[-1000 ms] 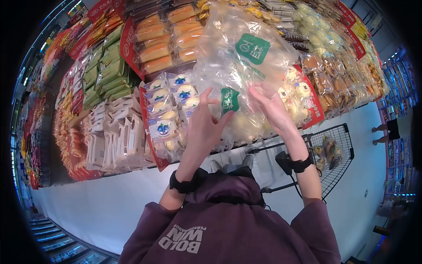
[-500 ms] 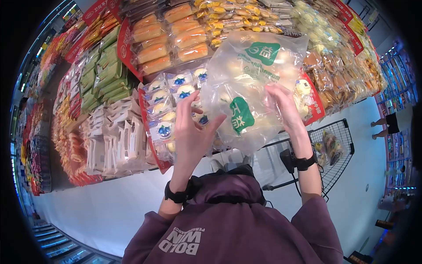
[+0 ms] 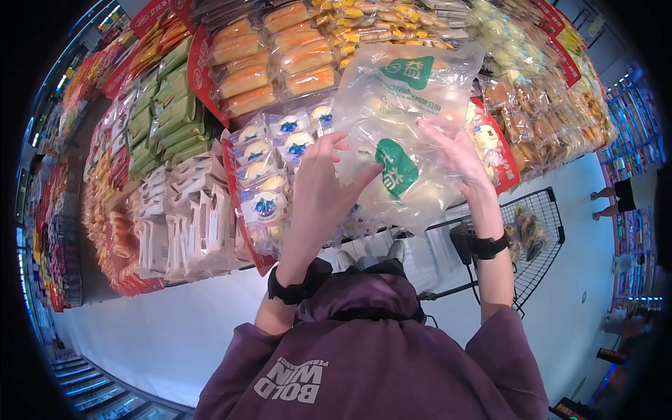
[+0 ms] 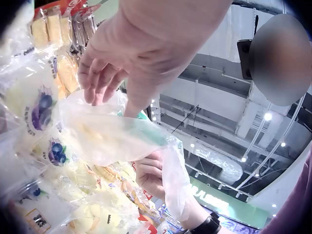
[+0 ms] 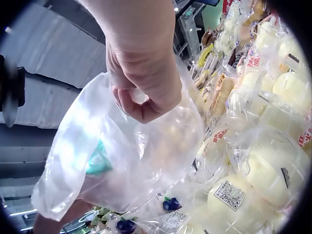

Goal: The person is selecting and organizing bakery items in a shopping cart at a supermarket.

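Observation:
A translucent plastic bag with green print (image 3: 437, 98) hangs over the packaged goods. My right hand (image 3: 458, 157) pinches its right side; in the right wrist view the bag (image 5: 141, 170) drops from the curled fingers of that hand (image 5: 144, 73). My left hand (image 3: 322, 189) is at the bag's left side, thumb and fingers spread apart, the thumb over the lower green print. In the left wrist view the thumb of the left hand (image 4: 141, 53) touches the bag (image 4: 107, 139), and its other fingers hang loosely bent at the bag's upper edge.
Wrapped cakes with blueberry pictures (image 3: 264, 206) lie left of the bag, wrapped orange-topped breads (image 3: 245, 73) behind them. White packets (image 3: 210, 217) and green packets (image 3: 175, 112) are farther left. A wire cart (image 3: 542, 238) holding bagged items stands at the right. A red divider (image 3: 504, 157) edges the display.
The bag has come lower and turned, its print now facing differently. My left hand first drew away from it, then moved back right until its thumb reached the bag. The right hand stays on the bag.

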Motion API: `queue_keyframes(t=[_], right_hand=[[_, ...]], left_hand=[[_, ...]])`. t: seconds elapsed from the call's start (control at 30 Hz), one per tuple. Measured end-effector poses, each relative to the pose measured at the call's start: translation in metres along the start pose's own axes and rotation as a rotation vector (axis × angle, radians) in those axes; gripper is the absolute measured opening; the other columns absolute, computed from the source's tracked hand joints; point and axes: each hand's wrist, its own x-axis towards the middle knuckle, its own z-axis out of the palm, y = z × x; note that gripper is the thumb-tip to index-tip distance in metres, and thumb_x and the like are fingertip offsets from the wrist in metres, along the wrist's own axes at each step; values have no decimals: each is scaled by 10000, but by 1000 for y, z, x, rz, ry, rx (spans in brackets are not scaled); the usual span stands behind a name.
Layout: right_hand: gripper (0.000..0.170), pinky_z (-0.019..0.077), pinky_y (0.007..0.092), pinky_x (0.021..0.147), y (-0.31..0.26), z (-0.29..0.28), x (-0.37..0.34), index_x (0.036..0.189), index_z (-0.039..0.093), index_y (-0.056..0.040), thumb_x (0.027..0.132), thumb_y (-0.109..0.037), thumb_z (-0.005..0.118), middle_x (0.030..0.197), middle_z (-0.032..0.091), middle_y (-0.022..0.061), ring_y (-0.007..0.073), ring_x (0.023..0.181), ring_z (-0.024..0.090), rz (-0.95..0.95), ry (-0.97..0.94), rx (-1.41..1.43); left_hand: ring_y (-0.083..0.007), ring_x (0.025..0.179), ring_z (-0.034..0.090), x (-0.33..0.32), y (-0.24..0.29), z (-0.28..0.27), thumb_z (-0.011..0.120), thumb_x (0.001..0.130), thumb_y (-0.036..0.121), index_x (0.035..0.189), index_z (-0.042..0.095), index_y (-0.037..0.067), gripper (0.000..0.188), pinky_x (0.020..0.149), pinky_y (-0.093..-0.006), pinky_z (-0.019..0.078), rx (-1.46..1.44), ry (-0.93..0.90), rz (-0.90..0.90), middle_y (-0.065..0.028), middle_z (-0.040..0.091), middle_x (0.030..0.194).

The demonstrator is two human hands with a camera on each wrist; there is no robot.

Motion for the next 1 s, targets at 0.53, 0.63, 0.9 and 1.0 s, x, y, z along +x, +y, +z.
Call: queue_keyframes(t=[0.53, 0.63, 0.9, 1.0], right_hand=[[500, 488, 262, 733, 24, 40, -132, 1129, 601, 4, 737, -208, 828, 963, 696, 44, 94, 787, 653, -284, -26, -266], [424, 515, 273, 742, 0, 50, -137, 1077, 650, 27, 724, -127, 827, 861, 709, 65, 121, 748, 670, -317, -45, -513], [183, 549, 249, 626, 18, 0, -126, 991, 668, 54, 845, -46, 716, 789, 692, 81, 123, 683, 670, 196, 25, 42], [357, 539, 253, 614, 21, -33, -129, 1152, 581, 24, 837, -48, 734, 812, 693, 81, 118, 678, 659, 165, 2, 45]], left_hand=[[-60, 760, 616, 11, -4, 7, 663, 890, 20, 1079, 600, -27, 204, 655, -193, 505, -331, 197, -136, -42, 636, 880], [-83, 811, 637, 12, -4, 12, 665, 881, 2, 1082, 611, -30, 210, 704, -208, 520, -241, 197, -81, -63, 657, 915], [-92, 833, 634, 17, -5, -32, 644, 839, -85, 1127, 642, -4, 299, 784, -227, 485, -369, 212, -175, -76, 695, 916], [-92, 826, 612, 7, -15, -72, 665, 793, -117, 1170, 625, -18, 392, 790, -217, 472, -321, 78, -86, -53, 662, 910]])
